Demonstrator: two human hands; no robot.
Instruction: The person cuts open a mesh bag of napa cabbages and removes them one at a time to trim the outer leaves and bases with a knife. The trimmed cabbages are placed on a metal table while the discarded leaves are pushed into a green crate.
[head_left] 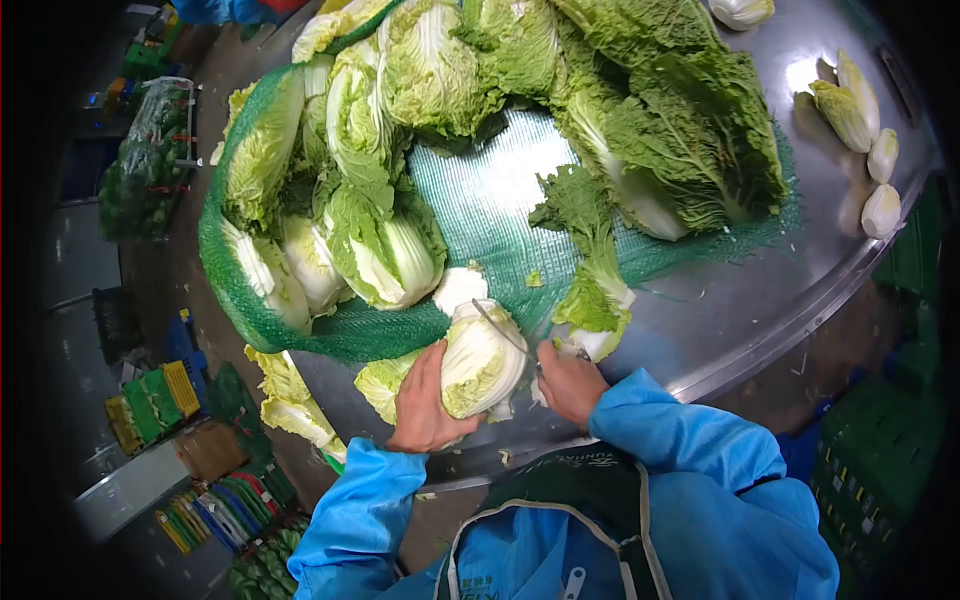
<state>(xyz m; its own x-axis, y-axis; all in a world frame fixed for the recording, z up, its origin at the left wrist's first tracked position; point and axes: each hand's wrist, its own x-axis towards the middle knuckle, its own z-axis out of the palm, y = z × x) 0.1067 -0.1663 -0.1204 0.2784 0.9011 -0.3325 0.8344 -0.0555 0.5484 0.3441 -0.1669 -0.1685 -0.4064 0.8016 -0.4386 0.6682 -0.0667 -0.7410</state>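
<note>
My left hand (424, 408) is closed around the side of a trimmed napa cabbage (484, 365) at the table's near edge. My right hand (569, 384) grips a knife (497, 326), whose thin, curved-looking blade lies across the upper right of that cabbage. Most of the knife's handle is hidden in my fingers. Just beyond the held cabbage is a pale cut piece (461, 287). Loose green outer leaves (590, 290) lie beyond my right hand. Pale yellow leaves (380, 384) rest beside my left hand.
Several untrimmed napa cabbages (385, 245) lie on a green mesh bag (350, 332) spread over the metal table (730, 320). Small trimmed cabbage hearts (881, 211) sit along the right edge. A yellow leaf (290, 395) hangs at the left edge. Crates (152, 405) stand on the floor at left.
</note>
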